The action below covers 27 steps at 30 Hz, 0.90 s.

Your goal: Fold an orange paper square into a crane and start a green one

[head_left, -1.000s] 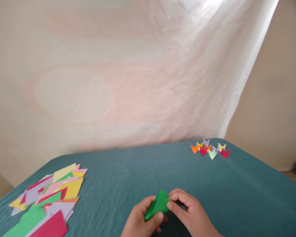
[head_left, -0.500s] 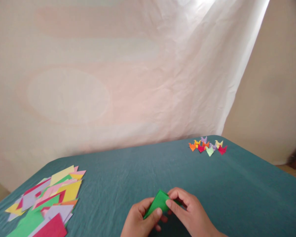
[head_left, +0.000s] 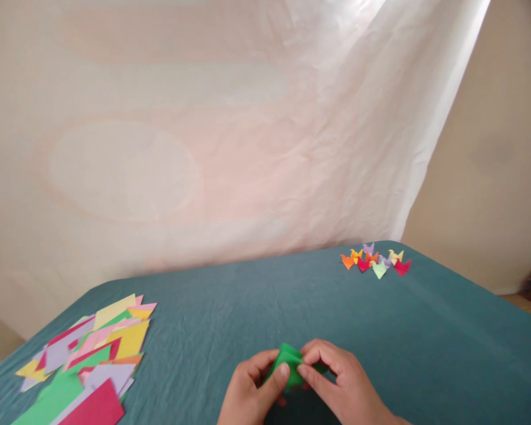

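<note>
A small folded sheet of green paper (head_left: 291,358) is held up between both hands near the table's front edge. My left hand (head_left: 256,383) grips its left side, thumb on the front face and fingers behind. Pinched at the right side of the paper are the thumb and fingertips of my right hand (head_left: 336,378). The layers look parted between the hands, and another green part shows behind the right fingers. Its lower portion is partly hidden and blurred.
On the left of the teal-covered table (head_left: 212,319) lies a loose pile of coloured paper sheets (head_left: 133,339). Several small folded paper birds (head_left: 379,269) stand together at the far right. A pale cloth (head_left: 248,165) hangs behind the table.
The green paper has gone from a flat folded shape to one with its layers spread apart. Both hands keep their hold, with the left thumb slightly higher. The view has shifted slightly.
</note>
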### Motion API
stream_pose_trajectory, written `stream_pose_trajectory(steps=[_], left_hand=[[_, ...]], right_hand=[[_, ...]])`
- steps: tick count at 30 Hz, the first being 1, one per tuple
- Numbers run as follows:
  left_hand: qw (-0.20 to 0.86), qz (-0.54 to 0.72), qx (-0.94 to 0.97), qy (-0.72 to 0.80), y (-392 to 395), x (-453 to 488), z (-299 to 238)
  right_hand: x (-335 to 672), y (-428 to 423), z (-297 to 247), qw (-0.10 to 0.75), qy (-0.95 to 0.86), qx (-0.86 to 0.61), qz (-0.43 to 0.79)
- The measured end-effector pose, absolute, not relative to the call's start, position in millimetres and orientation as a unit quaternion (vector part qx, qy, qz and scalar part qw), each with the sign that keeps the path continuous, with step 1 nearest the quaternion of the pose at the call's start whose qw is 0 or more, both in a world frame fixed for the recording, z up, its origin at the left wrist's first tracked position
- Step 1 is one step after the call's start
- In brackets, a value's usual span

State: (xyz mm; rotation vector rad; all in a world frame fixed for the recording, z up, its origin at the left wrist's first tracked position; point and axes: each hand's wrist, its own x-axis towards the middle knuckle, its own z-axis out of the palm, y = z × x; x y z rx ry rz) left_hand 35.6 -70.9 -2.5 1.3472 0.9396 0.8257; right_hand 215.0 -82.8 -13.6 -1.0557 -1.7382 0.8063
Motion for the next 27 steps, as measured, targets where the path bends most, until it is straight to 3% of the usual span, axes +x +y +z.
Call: stream_pose_trajectory(steps=[27], left_hand=[[0.631,0.38,0.54,0.407,-76,43,4]], right_hand=[[214,-85,-19,0.453,-0.692,-0.439,0.352]])
